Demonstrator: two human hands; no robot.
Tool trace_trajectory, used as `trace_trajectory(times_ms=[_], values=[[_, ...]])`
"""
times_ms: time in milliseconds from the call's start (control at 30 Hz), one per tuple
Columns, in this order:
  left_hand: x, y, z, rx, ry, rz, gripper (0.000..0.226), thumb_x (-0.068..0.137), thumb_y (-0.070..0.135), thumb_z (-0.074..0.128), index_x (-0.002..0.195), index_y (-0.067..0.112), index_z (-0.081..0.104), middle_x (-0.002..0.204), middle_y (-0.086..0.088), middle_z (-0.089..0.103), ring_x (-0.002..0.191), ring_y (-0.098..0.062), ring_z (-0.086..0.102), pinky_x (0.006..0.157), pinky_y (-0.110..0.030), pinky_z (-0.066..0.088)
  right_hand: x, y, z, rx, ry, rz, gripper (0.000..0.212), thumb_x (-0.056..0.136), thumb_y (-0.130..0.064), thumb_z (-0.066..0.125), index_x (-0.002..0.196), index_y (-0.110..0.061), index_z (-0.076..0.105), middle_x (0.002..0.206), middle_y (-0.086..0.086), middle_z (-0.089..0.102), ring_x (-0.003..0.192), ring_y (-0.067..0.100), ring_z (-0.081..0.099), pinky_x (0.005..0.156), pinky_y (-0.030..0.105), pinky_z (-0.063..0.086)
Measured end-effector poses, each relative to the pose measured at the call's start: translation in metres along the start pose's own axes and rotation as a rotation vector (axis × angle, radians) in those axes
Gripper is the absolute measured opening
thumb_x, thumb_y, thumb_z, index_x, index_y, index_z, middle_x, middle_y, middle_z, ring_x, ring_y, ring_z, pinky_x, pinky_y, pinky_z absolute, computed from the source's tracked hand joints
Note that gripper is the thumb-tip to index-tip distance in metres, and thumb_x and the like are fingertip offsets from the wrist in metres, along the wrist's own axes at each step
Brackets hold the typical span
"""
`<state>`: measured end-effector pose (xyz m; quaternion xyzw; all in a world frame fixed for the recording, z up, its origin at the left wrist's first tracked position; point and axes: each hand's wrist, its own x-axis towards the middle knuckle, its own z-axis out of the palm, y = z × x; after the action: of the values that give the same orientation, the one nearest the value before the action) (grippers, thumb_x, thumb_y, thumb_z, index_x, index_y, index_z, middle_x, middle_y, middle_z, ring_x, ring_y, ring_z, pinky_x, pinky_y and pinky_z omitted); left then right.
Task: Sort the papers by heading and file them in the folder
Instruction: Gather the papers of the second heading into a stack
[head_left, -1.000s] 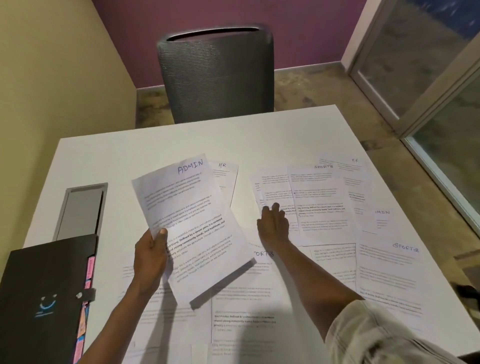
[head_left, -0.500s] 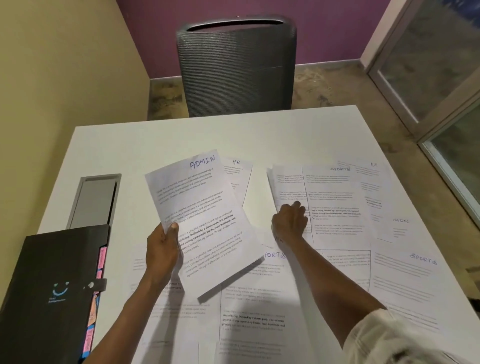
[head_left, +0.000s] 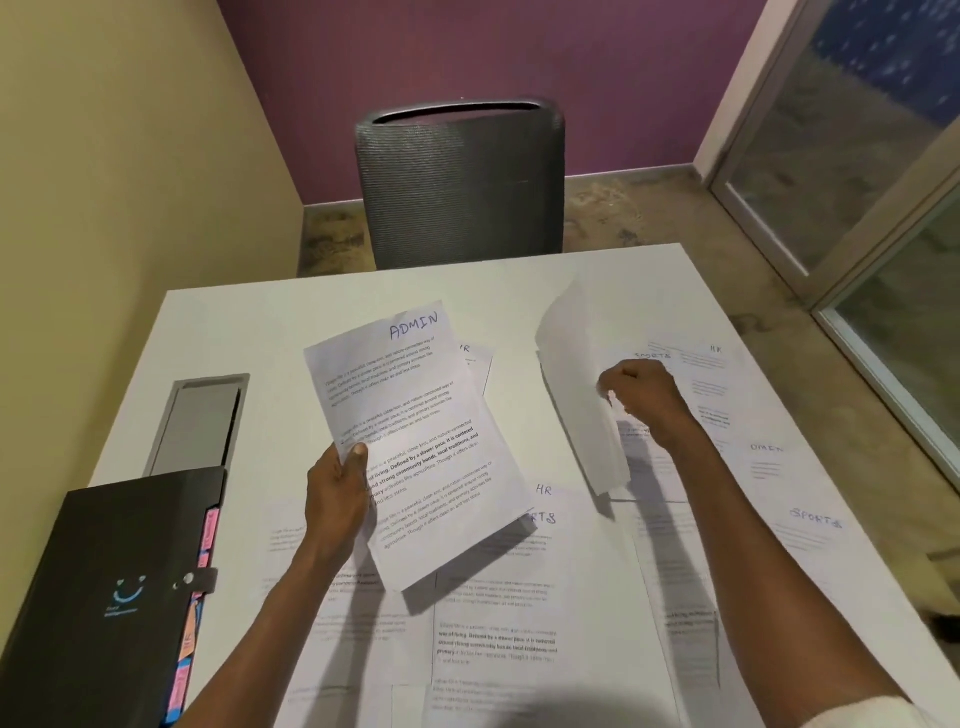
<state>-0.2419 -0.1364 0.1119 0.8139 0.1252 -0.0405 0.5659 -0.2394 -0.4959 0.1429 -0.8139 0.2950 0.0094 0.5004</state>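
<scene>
Papers cover most of the white bench (head_left: 291, 322), and the sorting step is in hand, not yet the filing. At far left a black folder (head_left: 104, 587) lies shut on the bench's near corner, coloured tabs showing along its right edge, just in front of a grey recessed panel (head_left: 200, 423). Next, the left hand (head_left: 337, 499) holds a sheet headed ADMIN (head_left: 410, 436) raised above the others, thumb on top and fingers curled under its lower left edge. Sheets headed HR (head_left: 544, 489) and SPORTS (head_left: 815, 519) lie flat further right. The right hand (head_left: 641, 397) has its fingers clamped on the edge of a lifted sheet (head_left: 582, 395), which curls up with its blank back showing, so its heading cannot be read. The next move probably calls for turning that sheet to read its heading, then placing it with matching ones. A dark chair (head_left: 460, 182) stands beyond the bench.
</scene>
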Motion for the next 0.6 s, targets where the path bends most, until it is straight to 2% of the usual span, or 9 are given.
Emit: trace_trajectory(times_ms=[133,233,300,367,500,600], values=[[-0.004,0.005,0.002,0.004,-0.002,0.026,0.024,0.103,0.022,0.047,0.080,0.017,0.052,0.068,0.004,0.055,0.065,-0.015,0.050,0.064,-0.029,0.038,-0.016,-0.020,-0.031,0.058,0.083,-0.036,0.017,0.068,-0.009,0.061,0.063,0.006,0.060,0.064,0.008,0.058,0.060,0.018,0.051,0.059,0.029,0.040],[-0.010,0.008,0.003,0.004,-0.006,0.036,0.024,0.103,0.021,0.047,0.080,0.017,0.051,0.068,0.005,0.054,0.063,-0.012,0.049,0.061,-0.027,0.038,-0.031,-0.031,-0.040,0.053,0.134,-0.106,0.016,0.070,-0.012,0.059,0.058,-0.001,0.058,0.067,0.007,0.067,0.060,0.018,0.055,0.060,0.032,0.044],[-0.013,0.008,0.002,0.015,-0.009,0.027,0.027,0.103,0.021,0.046,0.077,0.017,0.052,0.069,0.003,0.056,0.064,-0.013,0.051,0.060,-0.027,0.039,-0.043,-0.039,-0.036,-0.046,0.168,-0.169,0.019,0.077,-0.015,0.062,0.068,0.002,0.061,0.072,0.009,0.068,0.066,0.019,0.058,0.064,0.032,0.047],[-0.015,0.004,0.000,0.018,-0.021,0.014,0.026,0.103,0.023,0.046,0.081,0.014,0.057,0.074,-0.001,0.060,0.068,-0.016,0.054,0.065,-0.030,0.041,-0.055,-0.044,-0.022,-0.205,0.168,-0.226,0.023,0.080,-0.017,0.064,0.073,0.004,0.060,0.073,0.008,0.064,0.067,0.019,0.057,0.062,0.029,0.046],[-0.014,-0.010,-0.009,-0.014,-0.030,-0.038,0.023,0.103,0.025,0.048,0.099,0.010,0.065,0.091,-0.008,0.069,0.083,-0.023,0.062,0.078,-0.037,0.048,-0.072,-0.040,0.025,-0.539,0.129,-0.294,0.020,0.077,-0.022,0.060,0.070,-0.004,0.056,0.071,0.005,0.058,0.065,0.024,0.055,0.061,0.030,0.048],[-0.016,-0.017,-0.020,0.007,-0.015,-0.055,0.020,0.103,0.026,0.048,0.102,0.015,0.065,0.098,-0.008,0.071,0.091,-0.025,0.065,0.085,-0.043,0.050,-0.077,-0.015,0.067,-0.592,0.028,-0.303,0.016,0.077,-0.014,0.057,0.064,-0.009,0.049,0.062,0.000,0.048,0.058,0.020,0.050,0.050,0.025,0.037]])
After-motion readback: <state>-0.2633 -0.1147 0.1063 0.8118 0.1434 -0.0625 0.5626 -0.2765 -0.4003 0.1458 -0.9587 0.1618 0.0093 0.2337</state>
